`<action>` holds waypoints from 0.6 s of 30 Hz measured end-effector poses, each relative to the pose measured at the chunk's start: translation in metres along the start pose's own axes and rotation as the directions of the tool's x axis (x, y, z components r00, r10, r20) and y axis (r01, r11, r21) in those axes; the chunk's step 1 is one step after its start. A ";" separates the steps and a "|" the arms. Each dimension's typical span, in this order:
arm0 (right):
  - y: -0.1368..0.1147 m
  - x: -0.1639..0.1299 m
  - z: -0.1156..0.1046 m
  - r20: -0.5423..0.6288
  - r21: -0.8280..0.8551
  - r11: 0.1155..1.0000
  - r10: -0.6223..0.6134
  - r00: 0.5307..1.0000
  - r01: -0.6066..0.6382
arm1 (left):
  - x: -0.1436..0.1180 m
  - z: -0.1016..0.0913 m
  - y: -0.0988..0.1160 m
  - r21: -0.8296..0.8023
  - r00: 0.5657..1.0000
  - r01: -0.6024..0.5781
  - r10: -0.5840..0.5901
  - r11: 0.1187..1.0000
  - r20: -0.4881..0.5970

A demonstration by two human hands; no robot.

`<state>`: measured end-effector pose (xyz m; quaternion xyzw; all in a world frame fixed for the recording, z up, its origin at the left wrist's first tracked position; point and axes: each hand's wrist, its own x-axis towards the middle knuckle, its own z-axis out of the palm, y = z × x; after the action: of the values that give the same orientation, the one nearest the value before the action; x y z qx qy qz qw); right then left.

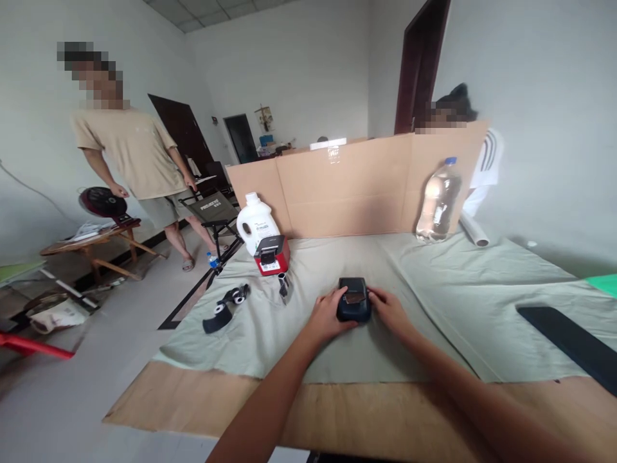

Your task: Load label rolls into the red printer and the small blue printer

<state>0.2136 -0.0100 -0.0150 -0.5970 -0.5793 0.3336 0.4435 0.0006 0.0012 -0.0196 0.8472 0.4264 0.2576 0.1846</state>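
Observation:
A small black portable printer (355,310) with a brownish window on top sits on the cloth in front of me. My left hand (330,312) wraps its left side, thumb on top and fingers at the near edge. At its right upper edge, my right hand (389,308) presses in with bent fingertips; part of those fingers is hidden. A small clear-and-black roll (283,288) lies to the left of the printer. Farther left are dark rolls (234,297) and a curved black strip (216,323).
A red and black boxy device (272,255) stands before a white jug (258,222). A cardboard screen (342,193) spans the back, with a large clear bottle (438,202) at right. A long black object (571,341) lies right. One person (130,151) stands left; another sits behind the screen.

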 end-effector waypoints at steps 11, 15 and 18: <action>-0.012 0.093 -0.089 -0.340 -0.148 0.989 -0.037 0.940 -0.015 | 0.168 0.040 0.044 -0.085 0.985 -0.088 0.075 0.992 -0.156; 0.024 0.138 -0.142 -0.486 -0.074 0.995 0.020 0.874 -0.064 | 0.246 0.083 0.073 -0.052 0.995 -0.075 0.071 0.996 -0.072; 0.059 0.153 -0.171 -0.517 0.023 0.998 0.058 0.854 -0.054 | 0.279 0.113 0.087 -0.012 0.999 -0.049 0.049 0.999 0.012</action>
<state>0.4091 0.1207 0.0146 -0.6794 -0.4201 0.1762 0.5752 0.2627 0.1692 0.0146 0.8577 0.4030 0.2594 0.1860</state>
